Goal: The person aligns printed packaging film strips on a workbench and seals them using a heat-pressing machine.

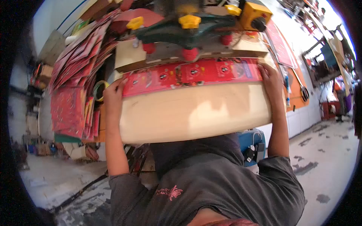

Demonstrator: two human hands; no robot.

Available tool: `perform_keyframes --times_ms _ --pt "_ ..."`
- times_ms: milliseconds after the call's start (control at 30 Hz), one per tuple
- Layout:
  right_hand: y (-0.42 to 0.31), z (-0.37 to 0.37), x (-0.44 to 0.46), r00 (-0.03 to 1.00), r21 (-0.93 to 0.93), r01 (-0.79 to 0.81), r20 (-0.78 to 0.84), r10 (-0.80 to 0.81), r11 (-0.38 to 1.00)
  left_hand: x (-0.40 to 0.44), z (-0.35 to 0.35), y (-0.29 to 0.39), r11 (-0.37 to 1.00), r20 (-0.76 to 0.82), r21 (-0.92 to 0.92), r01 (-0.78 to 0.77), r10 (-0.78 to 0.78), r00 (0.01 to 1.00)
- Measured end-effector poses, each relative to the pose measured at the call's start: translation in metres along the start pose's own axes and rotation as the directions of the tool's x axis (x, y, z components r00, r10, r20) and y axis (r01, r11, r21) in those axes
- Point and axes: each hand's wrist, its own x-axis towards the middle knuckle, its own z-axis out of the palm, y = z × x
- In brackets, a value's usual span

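The glossy red printed flat strip (203, 73) lies along the smooth cream board (162, 115), seemingly being aligned, fingers of left hand (113, 90) and right hand (272, 78) curled at its ends, grip unclear; next calls for level steadiness.

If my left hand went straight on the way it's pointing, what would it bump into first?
Most likely the left pale block, just ahead of your left hand, though depth is hard to judge from this one view.

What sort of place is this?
Likely a small print or packaging workshop: a yellow-knobbed machine stands beyond a red printed strip, red sheets are piled at left, and scissors lie at right.
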Motion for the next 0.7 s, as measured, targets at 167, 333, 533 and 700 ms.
perform_keyframes --times_ms 167,333,533,700 --pt "-0.008 -0.002 -0.001 0.998 -0.016 0.060 0.001 -0.060 0.998 0.000 0.004 -0.007 0.999 -0.028 -0.021 -0.025 0.025 0.999" --pt "-0.005 -0.001 0.000 0.999 0.002 0.045 -0.001 -0.045 0.999 0.000 0.005 -0.008 0.997 -0.070 -0.029 -0.074 0.072 0.995" --pt "-0.011 -0.003 -0.001 0.999 0.002 0.039 0.001 -0.039 0.999 -0.002 0.001 -0.001 0.998 -0.029 -0.053 0.029 -0.030 0.999" --pt "-0.002 0.000 0.000 0.998 0.007 0.066 -0.010 -0.066 0.998 -0.002 0.001 -0.001 0.999 -0.052 -0.033 -0.007 0.005 0.999"
